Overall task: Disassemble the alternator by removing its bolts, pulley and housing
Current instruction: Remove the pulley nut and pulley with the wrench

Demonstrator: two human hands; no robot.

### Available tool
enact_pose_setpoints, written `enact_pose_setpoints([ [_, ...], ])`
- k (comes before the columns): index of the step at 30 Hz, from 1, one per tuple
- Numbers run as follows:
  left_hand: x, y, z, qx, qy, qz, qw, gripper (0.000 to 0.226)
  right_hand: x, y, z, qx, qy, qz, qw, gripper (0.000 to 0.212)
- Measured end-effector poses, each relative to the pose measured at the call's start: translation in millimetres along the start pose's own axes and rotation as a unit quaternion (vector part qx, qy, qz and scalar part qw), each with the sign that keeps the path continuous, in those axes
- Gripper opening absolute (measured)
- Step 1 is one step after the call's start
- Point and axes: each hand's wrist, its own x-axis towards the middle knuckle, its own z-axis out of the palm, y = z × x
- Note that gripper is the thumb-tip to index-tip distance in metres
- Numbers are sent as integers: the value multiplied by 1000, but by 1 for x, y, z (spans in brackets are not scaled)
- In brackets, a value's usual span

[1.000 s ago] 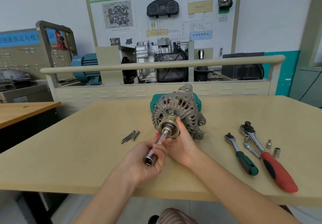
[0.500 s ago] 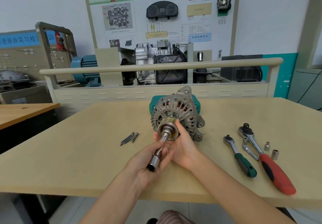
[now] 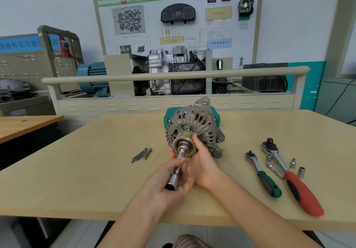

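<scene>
A person seated at a pale wooden table [image 3: 77, 180] works on a grey alternator [image 3: 194, 126] that stands on its edge near the table's middle, its ribbed pulley [image 3: 185, 138] facing the camera and a teal case [image 3: 216, 116] just behind it. The left hand [image 3: 169, 184] has its grip wrapped around a long chrome socket extension [image 3: 176, 172], whose far end sits in the centre of the pulley while the near, open end points back toward the person. The right hand [image 3: 202, 163] cups the pulley from below and from the right, thumb lying along its grooved rim, fingers curled under it, grip closed on the pulley. To the left of the alternator, apart from it, long bolts [image 3: 141, 154] lie side by side on the table. To the right lie a green-handled ratchet [image 3: 263, 174] and, beside it, a larger red-handled ratchet [image 3: 292, 176], with a small bent metal tool [image 3: 271, 165] between them. Two small sockets [image 3: 297, 167] stand just right of the red-handled ratchet. Beyond the table stands a training rig with a cut-away gearbox [image 3: 173, 72] and a wiring display board [image 3: 177, 18].
</scene>
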Motion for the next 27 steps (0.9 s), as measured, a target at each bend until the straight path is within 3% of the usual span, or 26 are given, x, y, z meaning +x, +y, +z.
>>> enact_pose_setpoints([
  [3,-1,2,-1,-8,16,0,1000,8,0,0,1,6,0,-2,1000,63],
  [12,1,6,-4,-45,-20,-65,997,41,-2,-1,-2,-15,3,-6,1000,62],
  [17,-4,3,1,-4,7,-42,999,18,-4,0,-3,-57,32,-12,998,64],
  [22,-3,0,0,19,43,-20,999,10,-5,-1,-1,-46,51,-16,998,58],
  [27,0,3,-3,-8,-12,-82,997,35,-5,0,-2,-49,42,-9,998,59],
])
